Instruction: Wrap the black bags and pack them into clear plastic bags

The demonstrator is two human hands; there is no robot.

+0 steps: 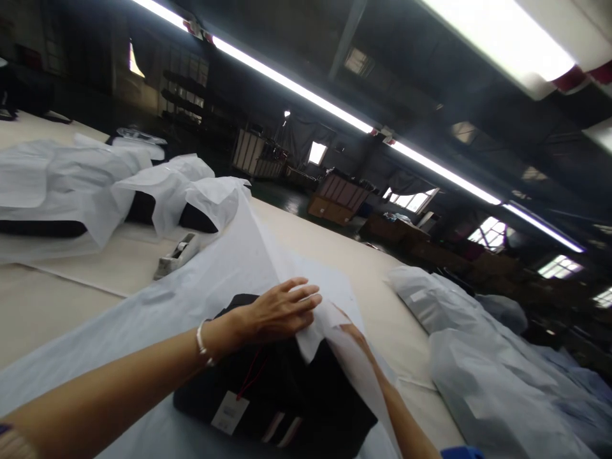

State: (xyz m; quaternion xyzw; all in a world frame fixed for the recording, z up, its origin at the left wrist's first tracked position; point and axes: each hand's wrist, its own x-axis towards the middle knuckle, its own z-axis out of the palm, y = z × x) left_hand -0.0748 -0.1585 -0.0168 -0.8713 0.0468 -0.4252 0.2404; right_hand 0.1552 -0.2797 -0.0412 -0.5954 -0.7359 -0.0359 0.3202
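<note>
A black item with a paper hang tag point(230, 412) on a red string and two pale stripes lies in front of me; from here I cannot tell if it is a bag or a folded garment. This black item point(325, 398) rests on a large sheet of white tissue paper point(201, 312). Above its top, my left hand point(283, 309) has its fingers closed on a raised part of the sheet. Across from it, my right hand point(352, 335) grips the paper on the right side, its fingers partly covered by the sheet.
A grey tape dispenser point(178, 255) stands on the pale table point(329, 233), left of the sheet. Several black items under white paper point(86, 182) lie at the far left. White-wrapped bundles point(497, 376) line the right side. A blue object point(461, 452) shows at the bottom edge.
</note>
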